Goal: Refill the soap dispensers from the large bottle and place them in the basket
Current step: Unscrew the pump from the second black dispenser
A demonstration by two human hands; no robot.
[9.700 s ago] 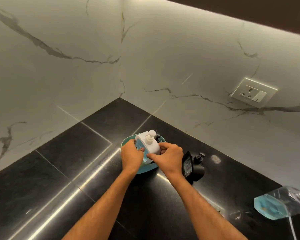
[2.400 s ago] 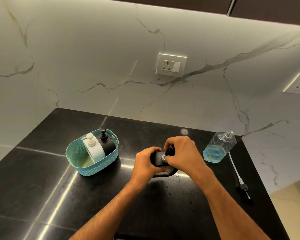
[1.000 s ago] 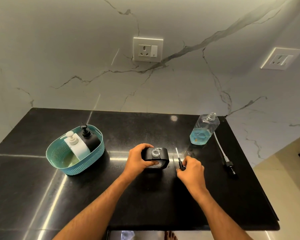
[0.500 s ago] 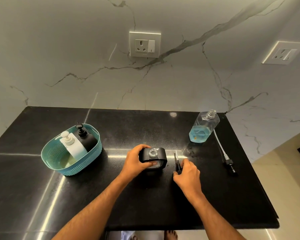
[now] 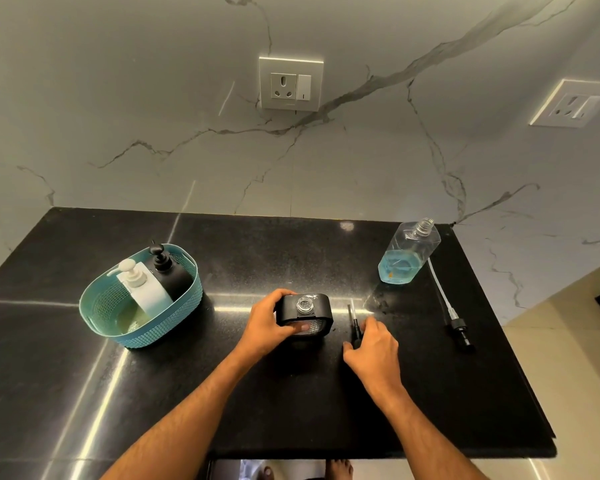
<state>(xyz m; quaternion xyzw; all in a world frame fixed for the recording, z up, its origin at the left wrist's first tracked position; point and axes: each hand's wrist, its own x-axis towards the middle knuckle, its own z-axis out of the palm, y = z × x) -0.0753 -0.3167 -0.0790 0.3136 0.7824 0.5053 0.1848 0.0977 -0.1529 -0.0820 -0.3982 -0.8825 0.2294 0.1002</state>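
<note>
The black dispenser (image 5: 305,311) now stands at the middle of the black table (image 5: 243,403) with its neck open, whereas a couple of seconds ago both hands were bunched over its top, twisting at the pump. That pump (image 5: 354,323) has since come out and lies flat on the table just at the dispenser's 3 o'clock, its thin tube pointing toward 12 o'clock. The left hand (image 5: 265,325) grasps the dispenser's body, fingers curled around its left side and thumb across the front. The right hand (image 5: 373,344) sits over the pump's head end, fingers bent down toward it; whether it grips the pump or has just let it go I cannot tell, since the hand hides the contact. This means the third dispenser is ready to be filled, and pouring looks like the next step. The large bottle (image 5: 406,252), uncapped and holding only a low pool of blue soap, stands well apart at about 2 o'clock from the dispenser, with its own long pump (image 5: 449,306) lying on the table just at its 5 o'clock. At about 9 o'clock the teal basket (image 5: 142,336) holds a white dispenser (image 5: 141,287) and another black one (image 5: 168,277), both capped, so those two appear finished.
</note>
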